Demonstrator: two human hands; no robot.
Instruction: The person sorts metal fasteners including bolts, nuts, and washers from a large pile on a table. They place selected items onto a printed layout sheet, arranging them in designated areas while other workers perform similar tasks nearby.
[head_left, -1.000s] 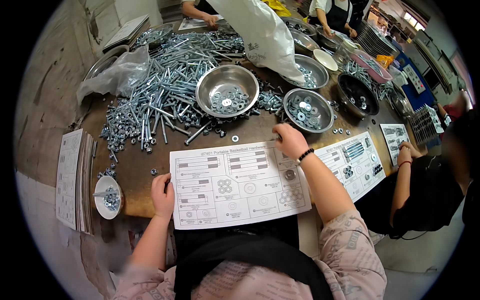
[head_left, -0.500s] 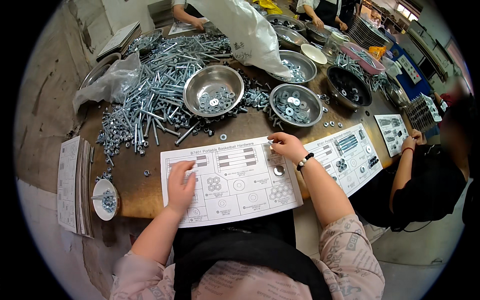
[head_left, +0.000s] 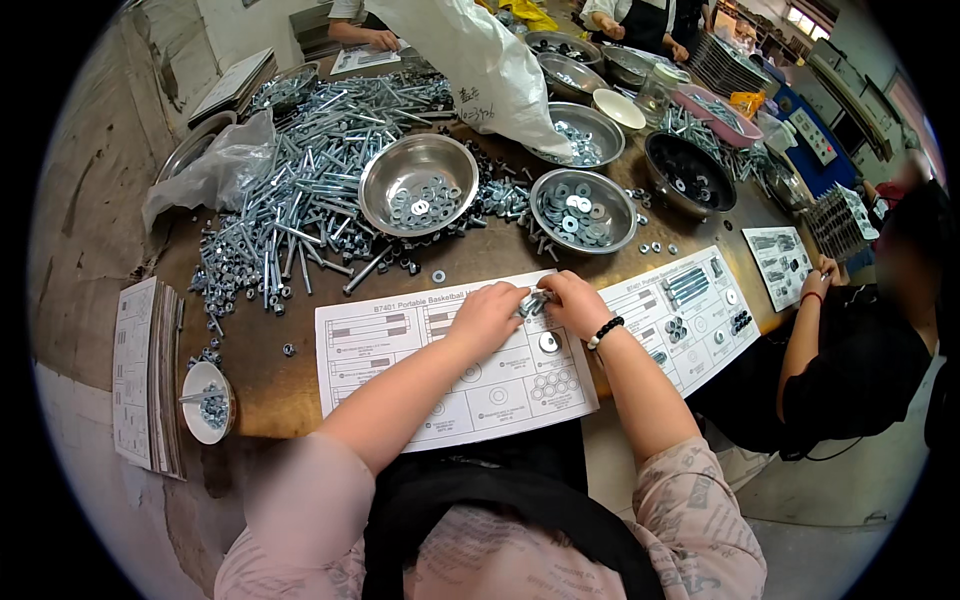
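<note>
My left hand point(head_left: 486, 320) and my right hand point(head_left: 574, 303) meet over the top right part of a printed hardware sheet point(head_left: 470, 402). Small shiny metal pieces point(head_left: 535, 303) sit between the fingertips of both hands, their exact kind too small to tell. The fingers of each hand are bent and closed at these pieces. Just below my right fingertips, a round silver washer point(head_left: 549, 342) lies on the sheet. My left forearm hides part of the sheet's printed parts pictures.
Bolts point(head_left: 330, 150) and nuts point(head_left: 238, 262) heap beyond the sheet, beside steel bowls of washers point(head_left: 419, 225). A small white bowl point(head_left: 208, 432) stands left, near stacked sheets point(head_left: 148, 380). At right, a second sheet point(head_left: 715, 362) carries hardware; a co-worker's hand point(head_left: 828, 268) is beyond it.
My left hand has swung right across the sheet to join my right hand. Metal pieces now show between their fingertips. My right hand has shifted only slightly.
</note>
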